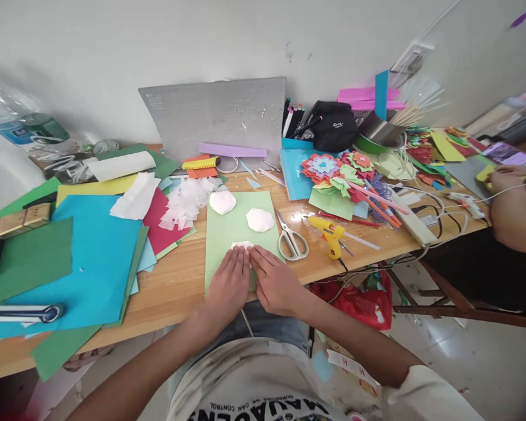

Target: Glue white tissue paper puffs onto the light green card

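Observation:
A light green paper sheet (pixel 219 234) lies on the table in front of me. Two white rounded paper pieces sit on it, one at the upper left (pixel 222 202) and one at the right (pixel 260 220). My left hand (pixel 231 282) and my right hand (pixel 275 280) lie side by side near the sheet's lower edge. Their outstretched fingers rest flat on another white piece (pixel 242 244), of which only the far edge shows. Scissors (pixel 293 241) with pale handles lie right of the sheet, beside a yellow glue gun (pixel 331 235).
Coloured paper sheets (pixel 100 251) and white tissue squares (pixel 186 202) cover the left side. Paper flowers (pixel 322 166), a black pouch (pixel 333 126) and a power strip (pixel 414 219) with cables are at the right. Another person's hand (pixel 515 175) is at the far right.

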`<state>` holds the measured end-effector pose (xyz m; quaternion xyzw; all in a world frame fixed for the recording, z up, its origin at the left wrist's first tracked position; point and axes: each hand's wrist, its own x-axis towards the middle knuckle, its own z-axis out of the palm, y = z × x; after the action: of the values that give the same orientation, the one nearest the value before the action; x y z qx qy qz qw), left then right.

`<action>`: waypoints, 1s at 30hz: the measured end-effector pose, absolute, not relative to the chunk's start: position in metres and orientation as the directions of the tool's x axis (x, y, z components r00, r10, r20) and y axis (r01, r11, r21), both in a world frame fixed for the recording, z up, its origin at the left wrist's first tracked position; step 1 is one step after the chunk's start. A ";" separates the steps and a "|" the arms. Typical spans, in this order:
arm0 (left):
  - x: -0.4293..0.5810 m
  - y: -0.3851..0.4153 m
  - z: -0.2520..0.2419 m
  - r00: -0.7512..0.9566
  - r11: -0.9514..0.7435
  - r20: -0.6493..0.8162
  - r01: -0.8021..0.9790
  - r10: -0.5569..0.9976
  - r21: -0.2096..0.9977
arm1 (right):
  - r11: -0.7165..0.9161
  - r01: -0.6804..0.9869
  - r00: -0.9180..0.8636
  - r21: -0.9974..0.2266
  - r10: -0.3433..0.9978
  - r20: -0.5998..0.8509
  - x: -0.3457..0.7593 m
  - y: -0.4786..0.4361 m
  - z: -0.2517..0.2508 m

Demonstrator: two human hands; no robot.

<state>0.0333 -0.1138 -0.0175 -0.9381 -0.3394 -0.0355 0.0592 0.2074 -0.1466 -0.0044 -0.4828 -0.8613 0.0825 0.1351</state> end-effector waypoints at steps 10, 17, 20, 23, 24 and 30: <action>0.027 -0.082 0.002 0.807 -0.802 0.055 0.574 0.588 0.166 | 0.442 0.752 -0.383 -0.490 0.897 0.222 0.217 -0.122 -0.007; 0.019 -0.036 0.042 0.523 -0.268 -0.057 0.524 0.851 0.808 | 0.002 0.531 -0.029 -0.847 0.999 -0.016 0.210 -0.075 0.027; 0.015 -0.019 0.034 0.470 -0.006 -0.201 0.403 0.860 0.915 | -0.187 0.198 -0.128 -0.962 0.968 -0.214 0.204 -0.058 0.032; 0.010 -0.008 0.015 0.445 0.187 -0.329 0.332 0.833 0.924 | -0.323 0.003 -0.013 -0.947 0.946 -0.323 0.193 -0.051 0.018; 0.009 -0.007 0.010 0.438 0.199 -0.339 0.335 0.832 0.921 | -0.337 -0.017 0.050 -0.941 0.940 -0.337 0.189 -0.051 0.011; 0.007 -0.007 0.002 0.401 0.038 -0.242 0.454 0.884 0.890 | -0.273 0.126 0.149 -0.954 0.956 -0.254 0.176 -0.051 -0.009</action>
<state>0.0070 -0.0071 0.0024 -0.6612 -0.5059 -0.2091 -0.5130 0.1764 -0.0509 -0.0086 -0.6292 -0.4298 0.4907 0.4227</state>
